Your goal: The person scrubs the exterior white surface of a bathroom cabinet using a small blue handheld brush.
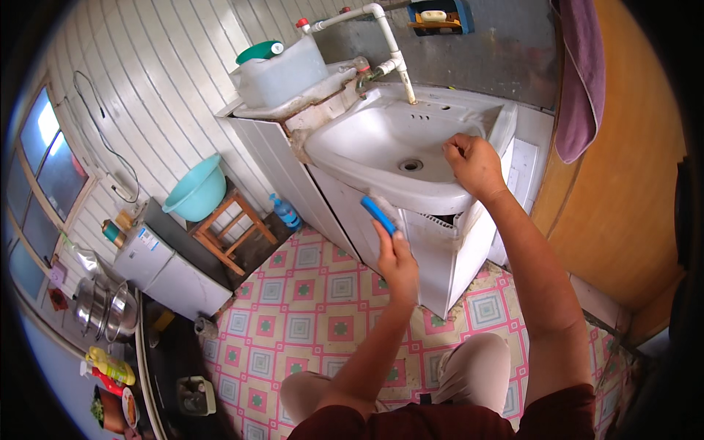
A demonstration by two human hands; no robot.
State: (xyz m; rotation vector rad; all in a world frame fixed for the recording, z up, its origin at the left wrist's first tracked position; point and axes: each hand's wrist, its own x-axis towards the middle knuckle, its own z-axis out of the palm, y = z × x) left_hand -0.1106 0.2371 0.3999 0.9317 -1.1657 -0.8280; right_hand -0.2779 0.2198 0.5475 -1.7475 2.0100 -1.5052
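Blue brush is held in the left hand, just beyond its palm and near the sink's front edge, long axis slanting forward and leftward. So left's the nearer hand, obviously. Right hand is over the sink's right side, fingers curled, can't tell if anything's in there. Headcount: one brush, one sink, one drain, one turquoise basin, one blue pump bottle.

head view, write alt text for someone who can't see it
A bare left hand holds a blue brush-like tool in front of a white sink; the right hand, loosely closed, is above its right side. A turquoise tub sits on a wooden stool.
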